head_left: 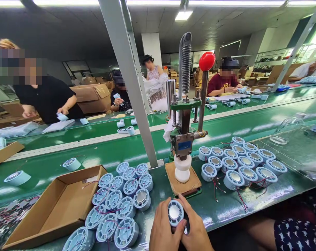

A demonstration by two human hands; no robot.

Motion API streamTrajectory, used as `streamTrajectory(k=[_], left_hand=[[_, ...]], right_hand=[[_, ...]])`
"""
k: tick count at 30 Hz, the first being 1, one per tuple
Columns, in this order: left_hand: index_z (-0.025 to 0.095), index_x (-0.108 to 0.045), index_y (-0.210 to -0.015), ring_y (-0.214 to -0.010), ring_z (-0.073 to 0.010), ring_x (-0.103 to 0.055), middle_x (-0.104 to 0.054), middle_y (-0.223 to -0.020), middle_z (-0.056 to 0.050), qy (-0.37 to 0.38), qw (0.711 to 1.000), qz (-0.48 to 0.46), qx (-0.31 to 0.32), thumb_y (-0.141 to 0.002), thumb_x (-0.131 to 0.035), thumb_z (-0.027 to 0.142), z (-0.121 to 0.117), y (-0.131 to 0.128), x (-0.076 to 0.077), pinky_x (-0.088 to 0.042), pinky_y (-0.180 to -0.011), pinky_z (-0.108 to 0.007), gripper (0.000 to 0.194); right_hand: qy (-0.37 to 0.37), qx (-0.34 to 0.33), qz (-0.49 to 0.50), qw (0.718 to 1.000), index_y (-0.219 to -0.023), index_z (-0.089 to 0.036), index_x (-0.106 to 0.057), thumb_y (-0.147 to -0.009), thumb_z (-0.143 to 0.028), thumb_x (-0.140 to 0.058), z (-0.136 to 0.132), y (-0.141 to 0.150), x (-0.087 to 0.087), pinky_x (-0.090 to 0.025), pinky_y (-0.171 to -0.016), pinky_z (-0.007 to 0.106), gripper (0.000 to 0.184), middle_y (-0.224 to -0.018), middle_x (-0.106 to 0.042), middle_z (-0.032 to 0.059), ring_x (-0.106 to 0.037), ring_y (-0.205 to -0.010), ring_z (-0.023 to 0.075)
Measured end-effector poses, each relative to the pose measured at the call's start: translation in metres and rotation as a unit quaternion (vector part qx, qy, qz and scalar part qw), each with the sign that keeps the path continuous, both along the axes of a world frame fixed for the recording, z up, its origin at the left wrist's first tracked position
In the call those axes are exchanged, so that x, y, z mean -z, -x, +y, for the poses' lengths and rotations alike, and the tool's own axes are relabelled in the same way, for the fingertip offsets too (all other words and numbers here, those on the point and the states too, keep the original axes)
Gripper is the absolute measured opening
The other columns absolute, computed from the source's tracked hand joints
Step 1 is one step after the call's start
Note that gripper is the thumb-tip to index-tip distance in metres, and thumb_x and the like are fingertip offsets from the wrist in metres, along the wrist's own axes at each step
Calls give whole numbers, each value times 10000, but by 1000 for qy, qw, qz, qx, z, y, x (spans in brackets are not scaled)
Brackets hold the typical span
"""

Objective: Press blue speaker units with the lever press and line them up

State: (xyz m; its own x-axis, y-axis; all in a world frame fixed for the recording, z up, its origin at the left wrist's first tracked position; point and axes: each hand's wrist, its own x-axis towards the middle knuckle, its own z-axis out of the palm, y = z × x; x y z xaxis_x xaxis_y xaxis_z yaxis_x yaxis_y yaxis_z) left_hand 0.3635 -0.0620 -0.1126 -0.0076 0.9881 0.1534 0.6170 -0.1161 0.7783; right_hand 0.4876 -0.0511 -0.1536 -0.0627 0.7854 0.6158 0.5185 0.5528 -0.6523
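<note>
Both wrists cut off by the bottom edge, with the left hand [164,228] and right hand [196,230] covering the underside and sides of the round part [175,212], so wires or rear face impossible to tell. Lower corner of the cardboard box [53,209] and 1 blue part [79,240] of the near stack clipped by the same edge. Faces of 5 co-workers beyond the belt blurred; small pieces in their hands too small to identify.
</note>
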Motion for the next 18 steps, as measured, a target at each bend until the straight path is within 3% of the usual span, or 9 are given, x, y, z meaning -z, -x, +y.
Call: streamTrajectory(k=[3, 5, 8, 11, 13, 15, 16, 18], left_hand=[[107, -451, -1374, -1294, -222, -465, -484, -1399, -107, -14, 1000, 5, -5, -880, -440, 366, 0, 1, 16, -370, -1093, -390, 559], [99, -468, -1367, -1270, -224, -498, -511, -1378, -101, 23, 1000, 2, 20, -850, -482, 378, 5, 4, 12, -394, -1081, -371, 588], [122, -540, -1300, -1128, -238, -589, -609, -1241, -75, 86, 996, -19, 32, -770, -577, 413, 22, 6, -17, -453, -1004, -368, 607], [151, -579, -1240, -1006, -225, -616, -650, -1137, -47, 42, 997, -62, -11, -737, -622, 437, 48, 1, -54, -470, -931, -369, 581], [156, -588, -1217, -996, -215, -613, -654, -1125, -43, 4, 995, -95, -25, -719, -659, 426, 70, -5, -69, -463, -926, -361, 570], [152, -595, -1197, -977, -205, -614, -658, -1105, -47, -9, 992, -127, -20, -702, -696, 399, 91, -14, -71, -459, -917, -349, 563], [150, -594, -1198, -970, -199, -613, -658, -1101, -47, -12, 990, -142, -7, -693, -713, 380, 102, -19, -69, -459, -910, -339, 568], [155, -595, -1200, -973, -191, -607, -654, -1111, -43, -19, 986, -163, 22, -678, -735, 347, 118, -31, -64, -455, -899, -318, 573]], right_hand=[[-40, 7, -18, 999, -1430, -219, -360, -780, -150, -565, 2, 0, -3, -467, -989, 175, 686, -1272, -599, 38, -596, -1157, 118], [-75, 8, -38, 996, -1389, -200, -416, -745, -117, -554, 4, 0, -4, -485, -981, 204, 664, -1261, -604, 58, -604, -1148, 144], [-61, -19, -6, 998, -1444, -191, -353, -667, -104, -510, 6, 3, 3, -498, -990, 275, 798, -1340, -545, 88, -572, -1206, 198], [19, -29, 143, 989, -1508, -255, -216, -770, -198, -524, 7, 5, 14, -512, -997, 364, 801, -1444, -428, 100, -510, -1278, 252], [9, 9, 204, 979, -1514, -301, -194, -860, -269, -486, 9, 0, 7, -553, -939, 389, 717, -1432, -429, 99, -531, -1250, 270], [-35, 62, 195, 978, -1505, -329, -227, -884, -287, -486, 17, -13, -23, -561, -926, 418, 674, -1410, -449, 98, -548, -1223, 280], [-67, 85, 178, 978, -1498, -325, -253, -884, -279, -501, 24, -23, -47, -552, -939, 437, 663, -1403, -453, 104, -552, -1213, 282], [-130, 104, 143, 976, -1491, -318, -272, -882, -231, -539, 47, -46, -113, -490, -1024, 465, 671, -1431, -412, 99, -471, -1294, 270]])
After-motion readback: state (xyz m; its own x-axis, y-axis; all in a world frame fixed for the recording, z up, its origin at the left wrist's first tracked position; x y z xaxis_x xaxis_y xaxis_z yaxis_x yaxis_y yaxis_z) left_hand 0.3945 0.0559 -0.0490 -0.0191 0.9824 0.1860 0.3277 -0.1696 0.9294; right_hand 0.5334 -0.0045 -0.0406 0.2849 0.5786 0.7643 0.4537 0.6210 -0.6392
